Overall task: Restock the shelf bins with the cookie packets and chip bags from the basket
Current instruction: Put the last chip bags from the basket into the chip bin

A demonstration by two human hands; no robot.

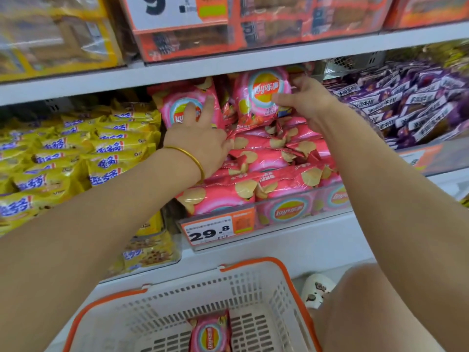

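In the middle bin point(304, 198) pink chip bags point(266, 158) were heaped high, the far upright ones reaching the upper shelf point(177, 72) edge, leaving little room above. The near basket point(253, 283) lay open-topped.

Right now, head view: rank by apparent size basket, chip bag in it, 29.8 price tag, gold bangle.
1. basket
2. 29.8 price tag and chip bag: alike, bag cut off by the frame, unranked
3. gold bangle

A shop's snack aisle: white shelves point(177, 75) hold bins point(299, 197) heaped with pink chip bags point(266, 161), yellow cookie packets point(76, 153) and purple packets point(406, 102), an orange price tag point(210, 231) reads 29.8, a shopping basket point(253, 288) below.
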